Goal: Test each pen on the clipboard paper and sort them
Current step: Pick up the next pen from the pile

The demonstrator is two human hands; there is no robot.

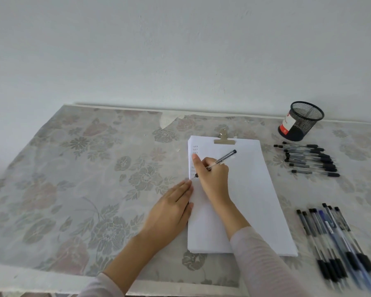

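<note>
White paper (248, 189) lies on a clipboard under a metal clip (224, 139). My right hand (212, 176) grips a clear black-capped pen (221, 159), its tip touching the paper's left margin below several small written marks. My left hand (171, 211) lies flat, fingers straight, pressing the paper's left edge. One row of several pens (308, 158) lies to the right of the clipboard's top. A second bunch of pens (334, 239) lies at the lower right, with its near end blurred.
A black mesh pen cup (301, 121) with a red and white label stands at the back right, near the wall. The table carries a floral cloth (84, 179). Its front edge runs along the bottom of the view.
</note>
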